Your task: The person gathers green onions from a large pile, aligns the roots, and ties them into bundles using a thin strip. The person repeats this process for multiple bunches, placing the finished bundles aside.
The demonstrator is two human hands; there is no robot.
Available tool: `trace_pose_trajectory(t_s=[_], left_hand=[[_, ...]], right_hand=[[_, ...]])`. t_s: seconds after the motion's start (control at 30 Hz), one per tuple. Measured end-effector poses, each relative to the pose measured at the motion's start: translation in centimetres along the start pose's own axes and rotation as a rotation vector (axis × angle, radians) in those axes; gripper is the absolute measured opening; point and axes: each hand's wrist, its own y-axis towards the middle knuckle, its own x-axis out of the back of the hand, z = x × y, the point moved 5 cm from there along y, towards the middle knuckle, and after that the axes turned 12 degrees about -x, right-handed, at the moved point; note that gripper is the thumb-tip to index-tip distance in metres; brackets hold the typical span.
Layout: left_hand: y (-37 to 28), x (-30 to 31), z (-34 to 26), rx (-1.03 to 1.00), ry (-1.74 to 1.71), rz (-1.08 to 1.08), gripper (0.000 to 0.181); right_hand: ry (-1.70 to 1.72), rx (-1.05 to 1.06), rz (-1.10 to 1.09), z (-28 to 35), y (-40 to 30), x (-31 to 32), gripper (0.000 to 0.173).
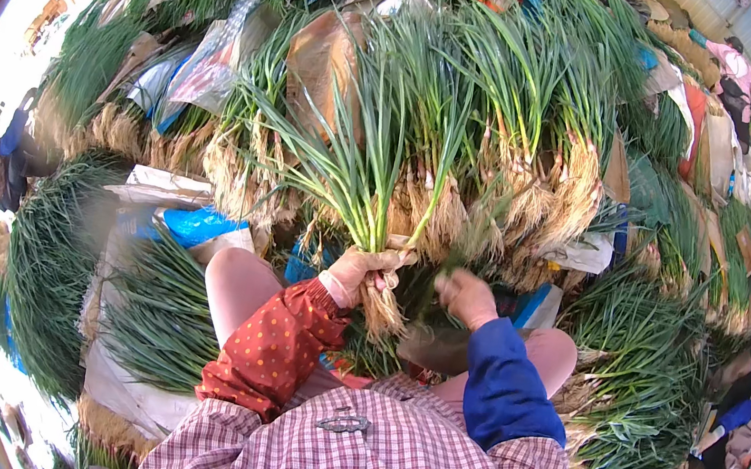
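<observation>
My left hand, in a pale glove, is closed around the base of a bunch of green plants with long flat leaves and stringy roots, perhaps green garlic. The leaves fan up and away from me, and the pale roots hang below the fist. One stalk leans apart to the right at the fingertips. My right hand is a little to the right, blurred, with its fingers curled. A blurred green wisp of leaf rises just above it; whether the fingers grip it I cannot tell.
Rows of rooted bunches lie across the front. Leafy piles lie at the left and right. Paper and plastic sacks sit between them. A brown sheet stands behind my bunch. Other people are at the far right and left edges.
</observation>
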Motion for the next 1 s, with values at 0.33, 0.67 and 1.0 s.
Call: trace_pose_trajectory(t_s=[0.33,0.67,1.0], left_hand=[[-3.1,-2.4,-1.8,-0.069,-0.012,0.063,0.009],[-3.7,0.5,-2.6,-0.272,-0.233,0.126,0.029],[-0.3,0.9,-3.1,-0.246,0.131,-0.147,0.022]], right_hand=[[0.205,0.382,-0.630,10.2,0.3,2.0,0.035],[0.021,0.102,-0.500,14.2,0.3,7.0,0.031],[1.005,0.197,-0.232,7.5,3.2,7.0,0.008]])
